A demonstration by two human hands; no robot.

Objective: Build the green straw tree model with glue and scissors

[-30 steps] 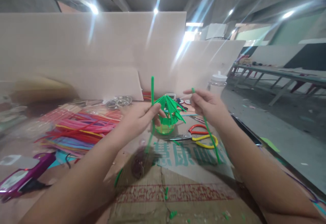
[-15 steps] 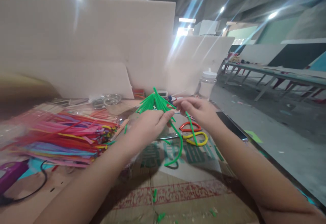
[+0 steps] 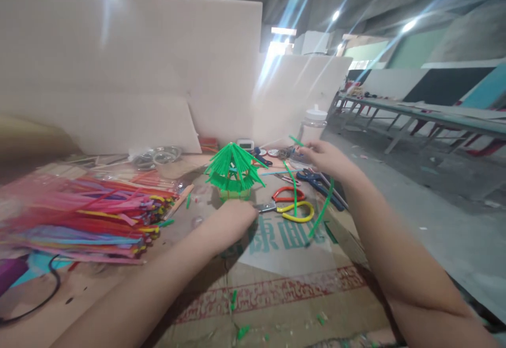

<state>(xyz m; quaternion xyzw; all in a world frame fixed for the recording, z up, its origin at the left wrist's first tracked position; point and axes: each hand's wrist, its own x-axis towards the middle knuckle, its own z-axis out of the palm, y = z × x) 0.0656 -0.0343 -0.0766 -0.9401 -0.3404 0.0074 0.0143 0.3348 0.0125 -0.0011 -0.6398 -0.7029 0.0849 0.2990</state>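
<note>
A small green model pavilion (image 3: 233, 171) with a pointed roof of pipe cleaners stands on the work surface in front of me. My left hand (image 3: 239, 216) is low, just in front of its base, its fingers curled away from view beside the blades of the scissors (image 3: 294, 212) with red and yellow handles. Off to the right, my right hand (image 3: 322, 158) pinches a long green pipe cleaner (image 3: 326, 205). One short end pokes up past the fingertips and the rest hangs down in a curve. Another green pipe cleaner (image 3: 294, 187) lies across the scissor handles.
A heap of coloured pipe cleaners (image 3: 95, 211) in clear plastic covers the left side. Blue-handled pliers (image 3: 322, 187) lie under my right hand. A lidded clear bottle (image 3: 313, 126) and a white board (image 3: 130, 63) stand behind. Green scraps (image 3: 243, 332) are scattered on the cardboard (image 3: 205, 311).
My left hand has come down off the green pavilion, which shows whole now. The right hand has moved to the right; the long pipe cleaner that hung by my left hand now hangs from it.
</note>
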